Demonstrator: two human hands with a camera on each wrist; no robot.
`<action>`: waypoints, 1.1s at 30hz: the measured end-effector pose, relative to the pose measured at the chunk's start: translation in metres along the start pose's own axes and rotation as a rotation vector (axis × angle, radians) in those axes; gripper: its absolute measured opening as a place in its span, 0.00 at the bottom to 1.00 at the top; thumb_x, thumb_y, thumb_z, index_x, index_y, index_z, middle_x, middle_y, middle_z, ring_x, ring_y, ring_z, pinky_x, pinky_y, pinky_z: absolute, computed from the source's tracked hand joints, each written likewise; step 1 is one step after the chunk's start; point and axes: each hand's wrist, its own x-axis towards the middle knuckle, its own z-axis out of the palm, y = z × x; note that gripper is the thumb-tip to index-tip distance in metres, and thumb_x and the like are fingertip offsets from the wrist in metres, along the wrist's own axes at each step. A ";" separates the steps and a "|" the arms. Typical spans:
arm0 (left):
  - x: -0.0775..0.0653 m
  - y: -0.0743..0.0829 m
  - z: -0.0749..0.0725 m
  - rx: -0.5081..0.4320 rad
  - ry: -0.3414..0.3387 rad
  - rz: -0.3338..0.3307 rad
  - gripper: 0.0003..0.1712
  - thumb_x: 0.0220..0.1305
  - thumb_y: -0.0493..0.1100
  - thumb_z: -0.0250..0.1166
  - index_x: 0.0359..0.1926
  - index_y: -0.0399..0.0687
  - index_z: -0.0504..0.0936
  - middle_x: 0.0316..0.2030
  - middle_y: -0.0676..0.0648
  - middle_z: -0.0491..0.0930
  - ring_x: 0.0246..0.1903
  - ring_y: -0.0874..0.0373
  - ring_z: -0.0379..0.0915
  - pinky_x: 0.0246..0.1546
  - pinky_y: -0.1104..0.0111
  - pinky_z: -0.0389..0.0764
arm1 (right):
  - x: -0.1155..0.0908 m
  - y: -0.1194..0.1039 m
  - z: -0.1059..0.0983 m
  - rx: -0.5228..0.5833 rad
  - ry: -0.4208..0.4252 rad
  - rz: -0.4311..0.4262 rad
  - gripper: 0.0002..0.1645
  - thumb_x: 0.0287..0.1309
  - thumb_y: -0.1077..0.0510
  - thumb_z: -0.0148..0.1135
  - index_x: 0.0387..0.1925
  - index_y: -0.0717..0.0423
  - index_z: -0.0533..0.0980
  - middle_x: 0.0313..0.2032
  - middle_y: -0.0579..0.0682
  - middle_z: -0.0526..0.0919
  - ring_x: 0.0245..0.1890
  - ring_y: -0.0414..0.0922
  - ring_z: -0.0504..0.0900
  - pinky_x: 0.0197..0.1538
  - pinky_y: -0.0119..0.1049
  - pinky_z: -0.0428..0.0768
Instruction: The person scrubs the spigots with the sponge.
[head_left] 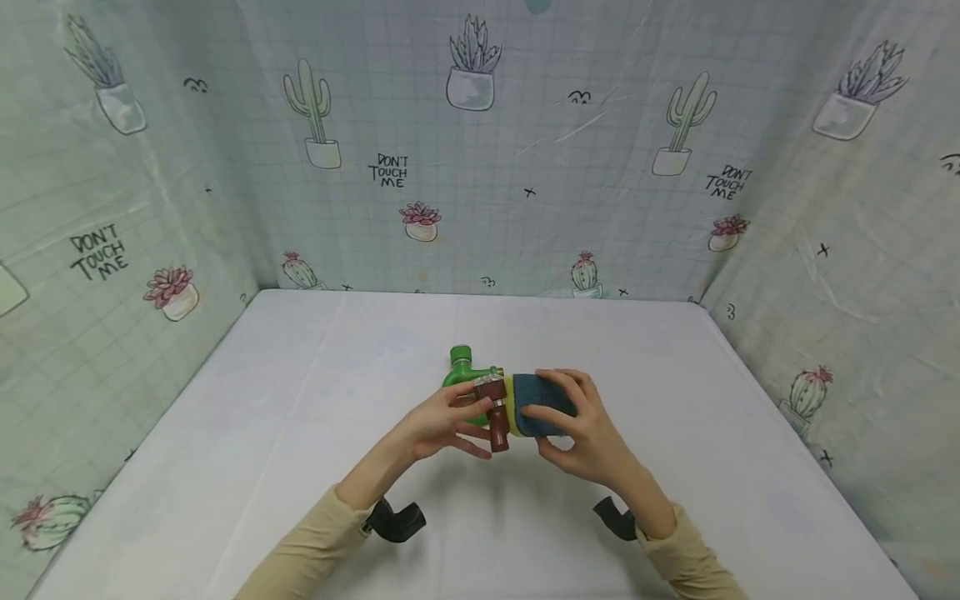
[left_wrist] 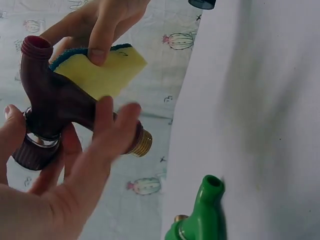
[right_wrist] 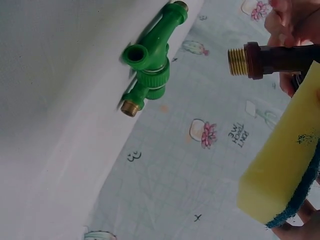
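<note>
A dark brown tap with a brass threaded end is gripped in my left hand, thumb and fingers about its ribbed knob. In the left wrist view two fingers lie over the body of the tap. Fingers and thumb of my right hand hold a sponge, yellow with a dark blue-green scouring layer. The sponge is close beside the tap and overlaps it in the left wrist view. Beyond the left hand, a green tap piece with brass threads lies on the table.
The white tabletop runs back to a hanging cloth printed with cacti, which also covers both sides. A black curved piece sticks out at the left wrist, and a similar black piece at the right wrist.
</note>
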 end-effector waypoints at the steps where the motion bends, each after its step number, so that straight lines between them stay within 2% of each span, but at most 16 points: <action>1: 0.000 0.000 0.000 0.035 0.021 0.006 0.32 0.60 0.50 0.57 0.62 0.43 0.60 0.49 0.36 0.73 0.37 0.47 0.80 0.38 0.50 0.78 | 0.000 0.000 0.000 0.009 0.002 0.005 0.17 0.56 0.44 0.48 0.44 0.41 0.75 0.58 0.59 0.64 0.56 0.55 0.58 0.46 0.52 0.71; 3: 0.000 0.002 0.000 0.088 0.073 0.021 0.33 0.57 0.50 0.60 0.61 0.43 0.62 0.50 0.34 0.73 0.38 0.47 0.80 0.37 0.51 0.79 | -0.001 -0.001 0.000 0.032 0.012 0.014 0.18 0.56 0.43 0.48 0.45 0.41 0.75 0.58 0.59 0.64 0.56 0.54 0.58 0.46 0.51 0.71; 6: 0.001 0.003 0.000 0.087 0.124 0.036 0.33 0.56 0.47 0.62 0.59 0.42 0.61 0.52 0.32 0.72 0.40 0.45 0.79 0.38 0.53 0.79 | -0.002 -0.002 -0.001 0.068 0.028 0.025 0.18 0.56 0.43 0.48 0.45 0.41 0.75 0.58 0.59 0.64 0.56 0.53 0.58 0.45 0.50 0.72; 10: 0.001 0.005 0.001 0.025 0.122 0.036 0.32 0.58 0.45 0.61 0.60 0.42 0.59 0.52 0.31 0.71 0.40 0.45 0.79 0.39 0.52 0.79 | -0.005 -0.004 -0.006 0.122 0.081 0.034 0.17 0.56 0.44 0.49 0.43 0.42 0.75 0.57 0.59 0.64 0.55 0.52 0.58 0.46 0.46 0.70; 12: 0.001 0.005 0.002 0.023 0.136 0.034 0.30 0.58 0.46 0.60 0.59 0.43 0.60 0.51 0.32 0.72 0.39 0.47 0.80 0.38 0.52 0.79 | -0.006 -0.006 -0.009 0.145 0.125 0.030 0.16 0.55 0.44 0.49 0.42 0.43 0.75 0.56 0.60 0.65 0.55 0.52 0.58 0.47 0.44 0.68; 17: -0.001 0.005 0.005 0.132 0.244 0.027 0.31 0.56 0.52 0.61 0.57 0.45 0.64 0.46 0.35 0.78 0.33 0.51 0.82 0.34 0.61 0.82 | -0.004 -0.015 -0.014 0.159 0.205 -0.022 0.14 0.54 0.46 0.52 0.40 0.45 0.76 0.54 0.62 0.66 0.56 0.54 0.58 0.52 0.41 0.64; 20: 0.001 0.003 0.008 0.176 0.294 0.004 0.34 0.55 0.56 0.61 0.58 0.44 0.64 0.45 0.36 0.78 0.34 0.51 0.81 0.32 0.63 0.82 | 0.000 -0.020 -0.015 0.123 0.230 -0.091 0.13 0.53 0.47 0.53 0.39 0.45 0.76 0.53 0.64 0.67 0.56 0.56 0.59 0.54 0.41 0.63; 23: 0.005 0.002 0.012 0.156 0.309 -0.015 0.34 0.56 0.57 0.59 0.58 0.44 0.65 0.46 0.37 0.78 0.37 0.50 0.80 0.33 0.60 0.82 | 0.005 -0.021 -0.014 0.058 0.248 -0.176 0.12 0.53 0.49 0.53 0.38 0.45 0.77 0.51 0.66 0.67 0.54 0.59 0.60 0.58 0.44 0.62; 28: 0.007 -0.002 0.015 0.080 0.284 -0.019 0.30 0.56 0.55 0.60 0.55 0.41 0.70 0.43 0.37 0.79 0.40 0.48 0.79 0.35 0.55 0.81 | 0.006 -0.016 -0.012 -0.038 0.275 -0.258 0.10 0.55 0.51 0.53 0.37 0.44 0.77 0.49 0.68 0.68 0.52 0.62 0.61 0.62 0.53 0.58; 33: 0.006 -0.006 0.011 0.061 0.251 -0.011 0.30 0.57 0.53 0.60 0.55 0.40 0.69 0.42 0.40 0.81 0.41 0.47 0.79 0.36 0.54 0.80 | -0.002 -0.007 -0.011 -0.138 0.242 -0.287 0.09 0.56 0.51 0.51 0.35 0.40 0.78 0.48 0.67 0.69 0.51 0.63 0.61 0.61 0.60 0.57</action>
